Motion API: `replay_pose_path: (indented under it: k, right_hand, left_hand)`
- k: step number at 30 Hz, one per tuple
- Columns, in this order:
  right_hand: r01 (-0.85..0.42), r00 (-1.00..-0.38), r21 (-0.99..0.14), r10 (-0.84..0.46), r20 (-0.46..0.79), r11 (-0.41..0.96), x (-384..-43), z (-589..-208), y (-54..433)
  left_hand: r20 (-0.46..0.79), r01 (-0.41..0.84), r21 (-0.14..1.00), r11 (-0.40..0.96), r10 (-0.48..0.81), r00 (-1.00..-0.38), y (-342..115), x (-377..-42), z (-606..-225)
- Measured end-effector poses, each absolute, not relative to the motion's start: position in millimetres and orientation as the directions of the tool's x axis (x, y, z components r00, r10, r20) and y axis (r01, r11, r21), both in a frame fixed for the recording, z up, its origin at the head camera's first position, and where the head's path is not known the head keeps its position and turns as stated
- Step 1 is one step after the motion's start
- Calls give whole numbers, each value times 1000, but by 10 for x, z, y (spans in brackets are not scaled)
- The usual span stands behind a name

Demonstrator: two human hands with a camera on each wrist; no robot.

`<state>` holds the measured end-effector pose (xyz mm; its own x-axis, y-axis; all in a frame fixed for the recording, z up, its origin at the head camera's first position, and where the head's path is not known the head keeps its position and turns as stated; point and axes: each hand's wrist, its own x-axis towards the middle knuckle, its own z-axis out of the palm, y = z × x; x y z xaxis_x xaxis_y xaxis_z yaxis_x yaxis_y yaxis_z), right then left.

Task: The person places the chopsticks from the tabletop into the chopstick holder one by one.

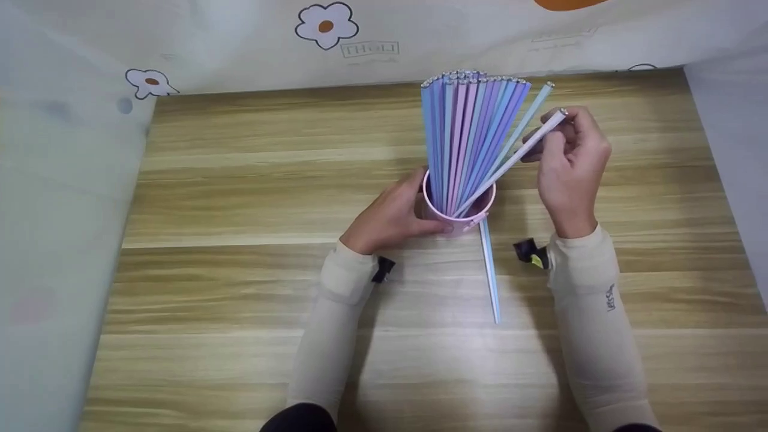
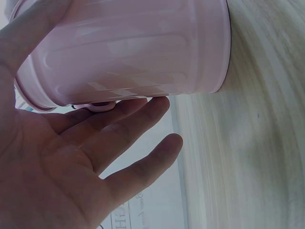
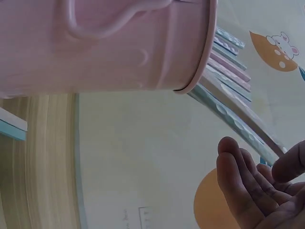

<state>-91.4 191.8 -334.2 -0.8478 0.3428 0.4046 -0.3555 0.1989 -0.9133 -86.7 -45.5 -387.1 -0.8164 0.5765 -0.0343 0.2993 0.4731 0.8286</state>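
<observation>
A pink bucket (image 1: 459, 223) with a small handle (image 3: 102, 28) stands on the table, packed with pastel pencils (image 1: 465, 138) in blue, purple, pink and green. My left hand (image 1: 390, 216) grips its left side, thumb toward me; in the left wrist view the remaining fingers (image 2: 143, 174) spread along and below its wall. Over the right rim leans a white pencil (image 1: 522, 153), its lower end inside the bucket. My right hand (image 1: 573, 162) holds that pencil near its upper end, thumb against it. A pale green pencil (image 1: 531, 111) leans just behind it.
Two pencils (image 1: 490, 276), one white and one blue, lie side by side on the wooden table (image 1: 240, 288) in front of the bucket. A pale cloth (image 1: 240, 42) with printed flowers hangs along the table's back edge. Pale walls flank both sides.
</observation>
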Motion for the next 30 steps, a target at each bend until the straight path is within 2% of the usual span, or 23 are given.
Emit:
replay_pose_path:
  k: [5, 8, 11, 15, 18, 30]
  right_hand:
    - [-206, -900, -944, 330, 286, 256, -962, -3457, 1992]
    - [-69, -945, -914, 267, 188, 399, -1000, -3578, 2036]
    - [16, -987, -818, 142, 81, 575, -1031, -3724, 2044]
    - [21, -999, -740, -13, -41, 672, -1054, -3899, 2008]
    - [15, -994, -723, -66, -84, 691, -1062, -4002, 1988]
    - [-6, -993, -644, -83, -90, 765, -1061, -4108, 1941]
  left_hand:
    - [-34, 301, 828, 473, 579, -815, -457, -869, -3871]
    - [-35, 294, 835, 464, 578, -815, -458, -871, -3877]
    - [-34, 290, 840, 459, 577, -816, -460, -872, -3879]
    - [-32, 290, 840, 459, 575, -818, -461, -871, -3876]
    - [-29, 297, 836, 462, 576, -817, -461, -871, -3879]
    - [-22, 308, 829, 467, 578, -816, -464, -875, -3878]
